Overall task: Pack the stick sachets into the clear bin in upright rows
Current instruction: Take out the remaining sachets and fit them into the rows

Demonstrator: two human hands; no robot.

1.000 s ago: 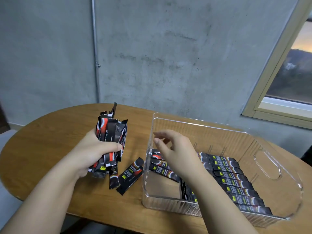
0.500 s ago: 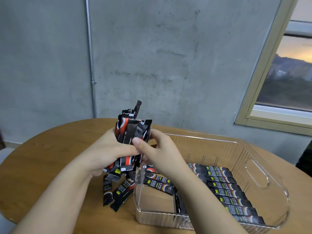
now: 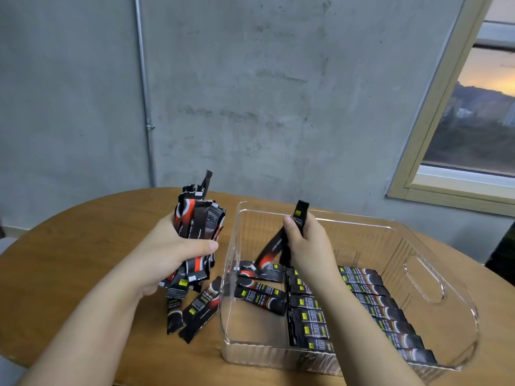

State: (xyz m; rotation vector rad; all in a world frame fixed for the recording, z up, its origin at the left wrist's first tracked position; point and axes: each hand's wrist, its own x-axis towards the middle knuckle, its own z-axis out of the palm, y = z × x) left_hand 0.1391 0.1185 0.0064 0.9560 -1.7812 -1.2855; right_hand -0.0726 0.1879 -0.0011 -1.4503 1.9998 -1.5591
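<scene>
Step in hand: placing. Your right hand (image 3: pixel 309 243) is over the clear ribbed plastic bin w/ cut-out handle (image 3: pixel 423 277), inside its left-rear part, fingers and thumb pinching two slim black stick sachets (image 3: pixel 274 246) by their upper ends; lower ends slant down-left, about touching sachets already in the bin.

Next move, as judged: bring the pair down beside the sachets at the bin's left side, line them up w/ the row, let go, then go back to the bundle for more. Calls for a light pinch and a square drop, or they slide crooked.

Stock:
- Bundle of black-and-red foil stick sachets (image 3: pixel 199 227): just left of the bin, held on end above the table. Your left hand (image 3: pixel 167 254) is wrapped round its middle, thumb across the front; ends uneven, one tip sticking up.
- Loose black sachets (image 3: pixel 199 310): approx. two, flat on the round wooden table (image 3: pixel 83 246), against the bin's left wall, below the bundle.
- Packed row (image 3: pixel 390 310): along the bin's right half, front to back, overlapped and leaning like shingles, not truly upright. A shorter column (image 3: pixel 306 316) mid-bin; a few lying at angles (image 3: pixel 262 293) at bin's left.

Sachet look: narrow, flat, glossy black, red-and-white arc, small yellow-green mark near one end. Print too small to read.
</scene>
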